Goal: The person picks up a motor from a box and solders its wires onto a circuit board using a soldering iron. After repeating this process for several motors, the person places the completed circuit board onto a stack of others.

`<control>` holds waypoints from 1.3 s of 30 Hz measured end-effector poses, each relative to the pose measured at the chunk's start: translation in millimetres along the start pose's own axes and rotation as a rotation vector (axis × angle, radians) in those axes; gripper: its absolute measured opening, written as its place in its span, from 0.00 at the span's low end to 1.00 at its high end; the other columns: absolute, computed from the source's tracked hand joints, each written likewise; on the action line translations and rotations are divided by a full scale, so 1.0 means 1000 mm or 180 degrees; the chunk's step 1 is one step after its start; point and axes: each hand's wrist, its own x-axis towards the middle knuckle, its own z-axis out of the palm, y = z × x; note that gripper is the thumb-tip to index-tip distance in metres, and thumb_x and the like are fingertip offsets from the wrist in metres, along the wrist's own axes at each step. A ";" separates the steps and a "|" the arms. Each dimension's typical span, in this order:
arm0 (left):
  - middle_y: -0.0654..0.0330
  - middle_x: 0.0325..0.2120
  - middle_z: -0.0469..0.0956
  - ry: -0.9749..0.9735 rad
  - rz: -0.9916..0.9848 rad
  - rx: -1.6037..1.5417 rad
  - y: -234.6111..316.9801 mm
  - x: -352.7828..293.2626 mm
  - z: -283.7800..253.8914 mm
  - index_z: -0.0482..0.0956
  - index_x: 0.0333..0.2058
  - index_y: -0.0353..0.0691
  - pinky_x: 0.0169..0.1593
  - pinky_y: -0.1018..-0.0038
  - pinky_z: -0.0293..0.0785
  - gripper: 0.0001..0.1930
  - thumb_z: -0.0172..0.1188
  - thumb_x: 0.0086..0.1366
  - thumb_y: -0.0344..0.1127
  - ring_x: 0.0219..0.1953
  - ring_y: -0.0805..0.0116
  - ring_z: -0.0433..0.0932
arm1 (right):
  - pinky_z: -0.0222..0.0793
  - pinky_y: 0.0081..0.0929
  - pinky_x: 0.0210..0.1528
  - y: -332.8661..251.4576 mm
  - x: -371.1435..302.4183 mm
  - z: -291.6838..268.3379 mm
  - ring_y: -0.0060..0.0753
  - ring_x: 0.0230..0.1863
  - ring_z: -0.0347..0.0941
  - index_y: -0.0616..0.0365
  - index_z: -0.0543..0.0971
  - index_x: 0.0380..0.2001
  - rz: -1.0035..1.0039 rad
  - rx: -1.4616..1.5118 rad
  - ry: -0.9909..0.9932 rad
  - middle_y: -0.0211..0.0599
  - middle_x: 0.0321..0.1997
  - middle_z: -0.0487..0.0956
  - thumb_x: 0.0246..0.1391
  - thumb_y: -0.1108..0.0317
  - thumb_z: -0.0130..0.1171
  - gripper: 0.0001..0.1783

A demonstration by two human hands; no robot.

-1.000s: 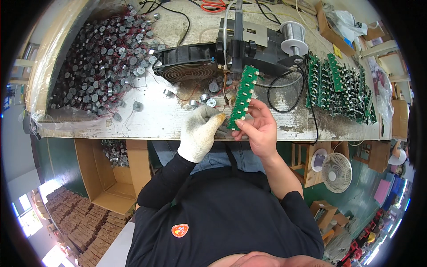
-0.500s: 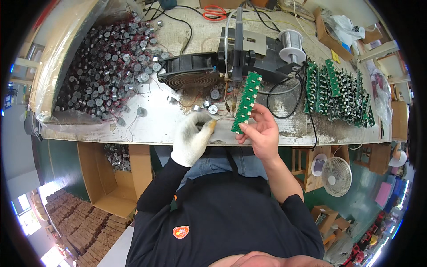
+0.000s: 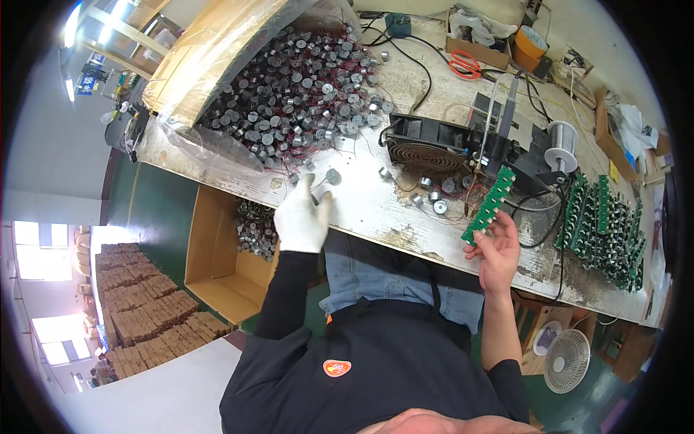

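My right hand [image 3: 497, 253], bare, pinches the lower end of a long green circuit board [image 3: 489, 205] lined with small pale parts along its edges. The board slants up and away from me, in front of the soldering machine [image 3: 499, 137]. My left hand [image 3: 301, 220], in a white glove with stained fingertips, is over the table's front edge at the left. Its thumb and forefinger are apart beside a loose small round metal motor [image 3: 332, 176] with thin wires. Behind it spreads a large heap of such motors [image 3: 289, 94] with red wires.
A black fan [image 3: 426, 143] stands mid-table with several loose motors [image 3: 439, 206] before it. A solder spool [image 3: 562, 147] and rows of green boards [image 3: 603, 231] are to the right. Red scissors [image 3: 464, 65] lie farther back. An open cardboard box [image 3: 224, 278] stands below the table's edge.
The view has swung left. My left hand has moved left from the board to the loose motors near the heap, and its fingers have spread. My right hand still holds the board.
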 end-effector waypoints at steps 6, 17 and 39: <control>0.51 0.25 0.79 -0.0146 0.0012 0.0119 -0.015 0.015 -0.007 0.80 0.33 0.41 0.33 0.65 0.74 0.06 0.59 0.57 0.33 0.28 0.53 0.79 | 0.75 0.19 0.22 0.001 -0.001 0.001 0.30 0.26 0.77 0.65 0.62 0.55 -0.0030 0.0020 0.0035 0.44 0.43 0.74 0.51 0.84 0.55 0.27; 0.46 0.35 0.77 -0.0435 -0.1321 -0.4524 0.010 0.029 0.017 0.64 0.37 0.37 0.27 0.80 0.73 0.08 0.55 0.64 0.28 0.25 0.68 0.78 | 0.74 0.20 0.22 -0.001 0.000 0.000 0.31 0.26 0.77 0.64 0.62 0.55 0.0069 -0.0041 -0.0049 0.44 0.42 0.74 0.51 0.83 0.55 0.27; 0.58 0.27 0.78 -0.0860 -0.0538 -0.3839 0.098 -0.037 0.033 0.77 0.40 0.26 0.34 0.80 0.73 0.13 0.61 0.62 0.32 0.28 0.75 0.77 | 0.75 0.21 0.25 0.000 -0.001 -0.001 0.30 0.27 0.78 0.64 0.62 0.54 0.0069 0.0126 -0.0115 0.43 0.44 0.73 0.51 0.83 0.56 0.27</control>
